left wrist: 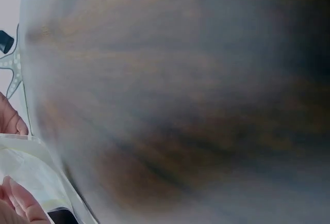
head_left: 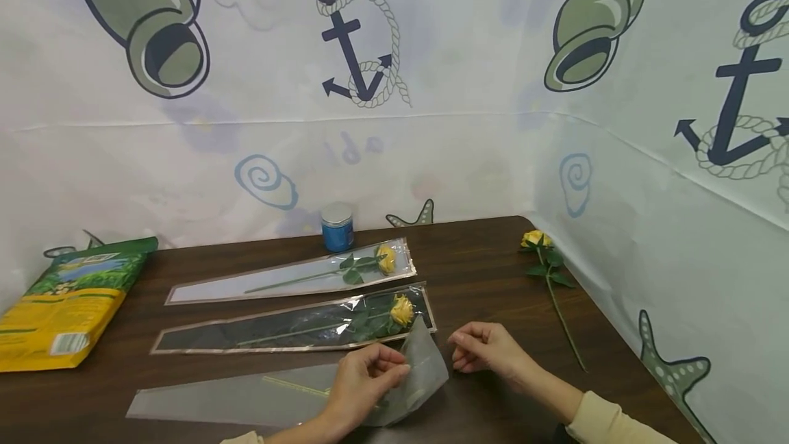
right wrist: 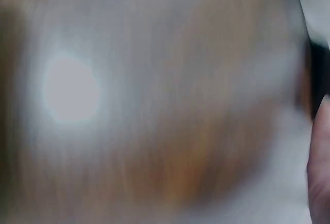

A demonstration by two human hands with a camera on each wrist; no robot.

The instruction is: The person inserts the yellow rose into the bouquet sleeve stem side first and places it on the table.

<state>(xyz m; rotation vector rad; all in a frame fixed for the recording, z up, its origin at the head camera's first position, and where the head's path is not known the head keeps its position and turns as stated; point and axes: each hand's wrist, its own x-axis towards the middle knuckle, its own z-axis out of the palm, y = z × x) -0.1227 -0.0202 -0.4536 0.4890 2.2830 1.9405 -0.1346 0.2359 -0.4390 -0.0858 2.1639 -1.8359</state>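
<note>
A translucent grey flower sleeve [head_left: 231, 392], long and tapered with yellowish lines on it, lies across the table front. Its wide end is lifted and bent up. At that raised end my left hand [head_left: 364, 386] pinches the film between thumb and fingers. Just right of the sleeve, my right hand [head_left: 493, 351] hovers with loosely bent fingers; nothing shows in it. Behind them lie a dark-backed sleeve [head_left: 209, 340] and a white-backed sleeve [head_left: 212, 289], each containing a yellow rose. In the left wrist view, part of my left hand [left wrist: 23, 203] appears beside the film.
A loose yellow rose [head_left: 555, 293] lies at the table's right side. A blue jar [head_left: 337, 228] with a pale lid stands at the back. On the left is a yellow and green bag [head_left: 68, 314]. Printed cloth [head_left: 481, 156] hangs behind and right of the brown table [head_left: 481, 252].
</note>
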